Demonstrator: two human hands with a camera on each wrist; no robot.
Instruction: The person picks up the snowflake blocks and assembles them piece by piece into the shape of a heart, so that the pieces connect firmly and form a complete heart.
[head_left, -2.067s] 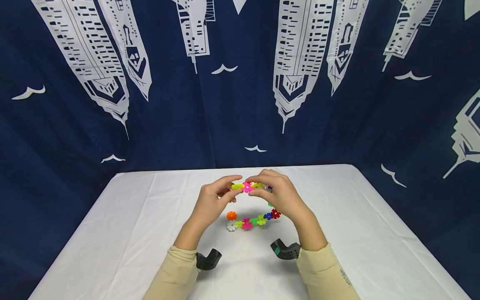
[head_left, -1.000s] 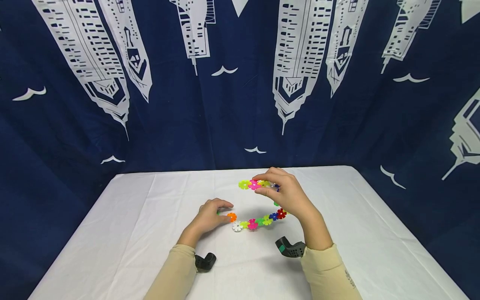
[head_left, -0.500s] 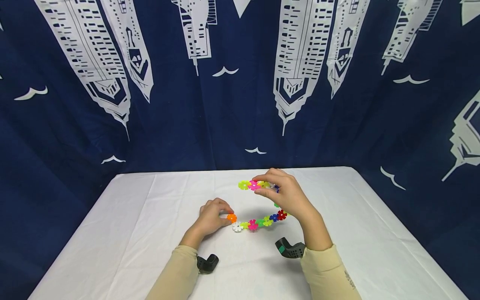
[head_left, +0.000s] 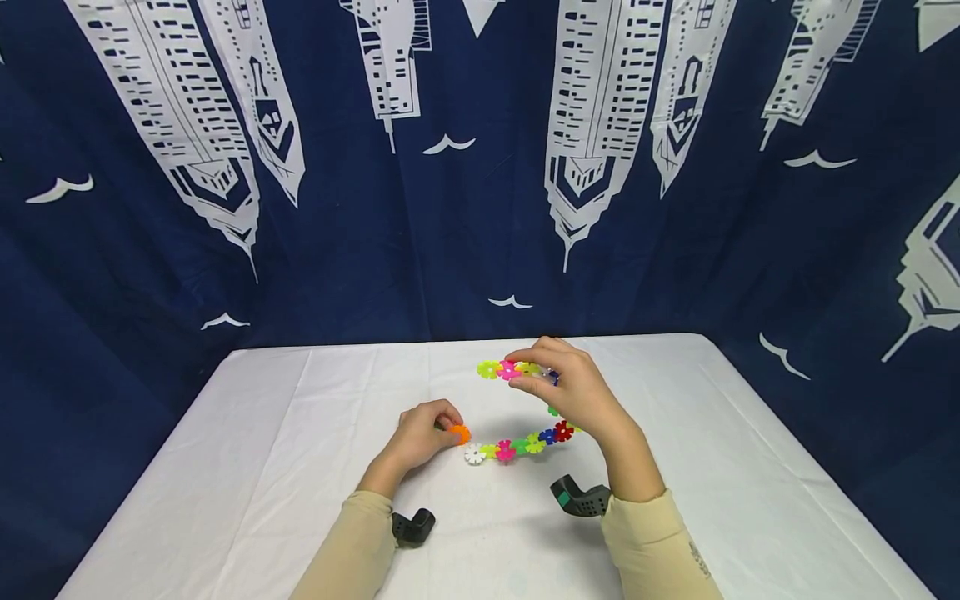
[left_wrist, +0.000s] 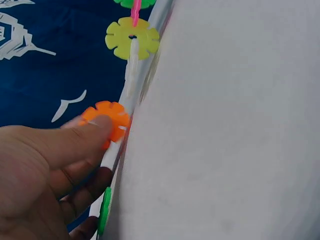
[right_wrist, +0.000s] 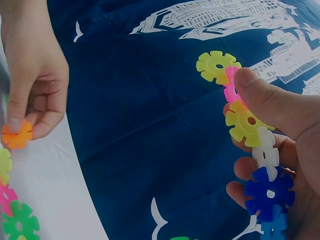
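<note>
My left hand (head_left: 422, 432) pinches an orange notched snowflake disc (left_wrist: 119, 125) between thumb and index finger, low over the white tabletop. A green disc (left_wrist: 104, 212) lies by its lower fingers in the left wrist view. Raised at the right, my right hand (head_left: 568, 385) holds a chain of linked discs, its thumb on a pink disc (right_wrist: 231, 92). A yellow-green disc (right_wrist: 212, 65) forms the chain's upper free end. Blue discs (right_wrist: 267, 189) hang below the fingers. The chain curves down to the table, where its other end is a white disc (head_left: 475, 453); part is hidden behind the right hand.
A white cloth covers the table (head_left: 300, 517). Behind it hangs a dark blue curtain (head_left: 480, 225) printed with white buildings and birds. Black wrist cameras (head_left: 579, 497) sit at both wrists.
My left hand has left the chain's upper end, come down to the orange disc and pinched it, shifting it slightly left. My right hand moved slightly right, still holding the chain.
</note>
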